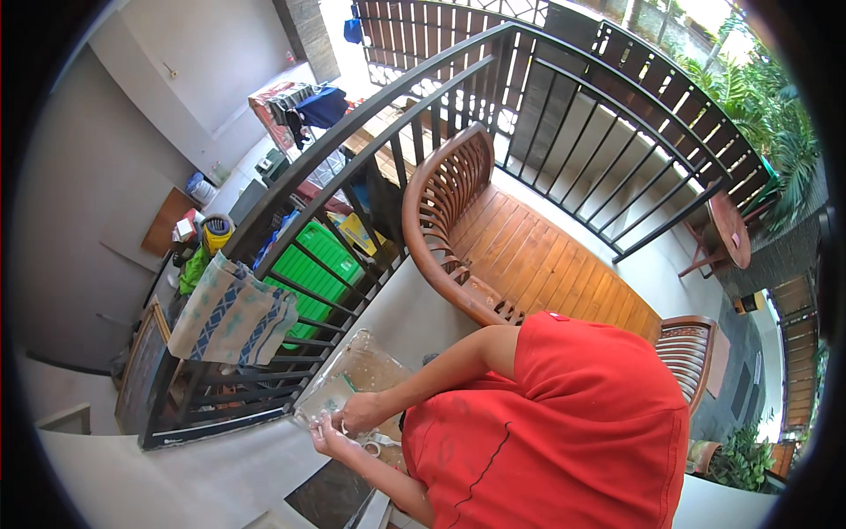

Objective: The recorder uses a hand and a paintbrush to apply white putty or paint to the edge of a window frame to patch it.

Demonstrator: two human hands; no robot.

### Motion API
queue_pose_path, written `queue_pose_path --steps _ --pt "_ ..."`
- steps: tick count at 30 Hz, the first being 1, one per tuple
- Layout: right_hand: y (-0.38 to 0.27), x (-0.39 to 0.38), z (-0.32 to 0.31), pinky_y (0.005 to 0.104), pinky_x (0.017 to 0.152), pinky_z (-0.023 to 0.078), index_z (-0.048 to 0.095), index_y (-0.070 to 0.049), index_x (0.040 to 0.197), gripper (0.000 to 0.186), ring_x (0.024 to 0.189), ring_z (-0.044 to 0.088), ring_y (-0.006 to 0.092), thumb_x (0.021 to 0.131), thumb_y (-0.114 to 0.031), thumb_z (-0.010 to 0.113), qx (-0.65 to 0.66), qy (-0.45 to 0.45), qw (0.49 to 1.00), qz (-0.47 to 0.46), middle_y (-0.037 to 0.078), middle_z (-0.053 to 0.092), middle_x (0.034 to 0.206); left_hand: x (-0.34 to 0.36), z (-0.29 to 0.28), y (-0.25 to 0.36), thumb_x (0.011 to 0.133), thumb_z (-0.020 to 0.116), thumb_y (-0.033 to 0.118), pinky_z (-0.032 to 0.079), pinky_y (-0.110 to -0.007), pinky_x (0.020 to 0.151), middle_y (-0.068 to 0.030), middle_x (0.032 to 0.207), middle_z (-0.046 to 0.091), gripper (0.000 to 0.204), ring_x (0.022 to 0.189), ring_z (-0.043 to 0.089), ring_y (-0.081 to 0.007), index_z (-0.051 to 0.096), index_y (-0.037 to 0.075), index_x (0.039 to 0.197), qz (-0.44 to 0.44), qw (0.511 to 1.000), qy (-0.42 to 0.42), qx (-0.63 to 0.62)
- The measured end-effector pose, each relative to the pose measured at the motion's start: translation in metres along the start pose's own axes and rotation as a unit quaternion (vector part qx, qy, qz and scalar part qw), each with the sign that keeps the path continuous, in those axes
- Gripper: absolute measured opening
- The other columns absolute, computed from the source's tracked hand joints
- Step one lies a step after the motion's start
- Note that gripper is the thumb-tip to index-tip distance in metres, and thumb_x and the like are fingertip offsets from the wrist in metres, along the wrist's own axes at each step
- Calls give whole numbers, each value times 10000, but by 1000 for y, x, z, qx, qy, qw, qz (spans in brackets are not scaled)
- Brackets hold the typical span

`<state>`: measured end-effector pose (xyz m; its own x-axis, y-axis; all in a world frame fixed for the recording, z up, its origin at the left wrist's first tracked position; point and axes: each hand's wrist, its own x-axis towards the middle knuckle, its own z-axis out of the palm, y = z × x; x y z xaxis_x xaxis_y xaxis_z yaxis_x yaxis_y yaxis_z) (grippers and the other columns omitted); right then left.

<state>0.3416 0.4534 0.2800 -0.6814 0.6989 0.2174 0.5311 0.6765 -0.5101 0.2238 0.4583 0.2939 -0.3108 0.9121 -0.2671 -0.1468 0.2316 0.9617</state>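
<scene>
- At the far left of these, a pale towel with blue patterned bands [233,313] hangs over the dark metal railing [282,191].
- Just right of it, behind the bars, I can see a bright green plastic bin [315,269].
- The left hand [333,438] comes in low, its fingers bent and bunched up to the other hand's; something whitish shows at the tips, but I cannot tell whether they pinch anything.
- The right hand [359,412] sits just above it, fingers curled inward and largely hidden, so their grip I cannot tell either.
- The clear plastic tub [374,357], specked with white, stands beside the foot of the railing, partly under both hands. I'd judge it light and fairly stiff, slick if wet, perhaps brittle at the edges; best taken by opposite sides of the rim.
- Near the wrists lies a small white thing [374,449], too unclear to name.
- Farther right come the slatted wooden settee [546,256], the person's red shirt [564,414], and a small round table [729,231] near leafy plants [775,106].
</scene>
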Motion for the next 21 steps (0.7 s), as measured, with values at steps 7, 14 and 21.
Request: queue_pose_path --steps 7,14,21 --pt "-42 15 10 395 544 490 594 -42 798 129 647 601 293 697 -93 532 -6 -21 1000 17 122 573 809 -14 -36 19 726 633 84 457 -284 545 -98 794 591 216 615 556 -158 566 -35 893 1 997 59 44" --pt "-71 38 -8 381 632 475 659 -173 837 158 752 598 268 737 -147 539 87 -80 993 -19 32 600 962 -26 -93 14 789 574 3 455 -241 725 -157 989 587 197 910 567 -187 472 -13 957 19 983 -37 -176" --pt "-103 53 45 374 556 487 634 -129 740 96 715 608 252 728 -142 540 79 -119 982 -124 70 595 903 -64 -141 4 794 546 -46 460 -245 722 -143 1009 567 197 881 557 -162 498 -34 985 39 970 97 -218"
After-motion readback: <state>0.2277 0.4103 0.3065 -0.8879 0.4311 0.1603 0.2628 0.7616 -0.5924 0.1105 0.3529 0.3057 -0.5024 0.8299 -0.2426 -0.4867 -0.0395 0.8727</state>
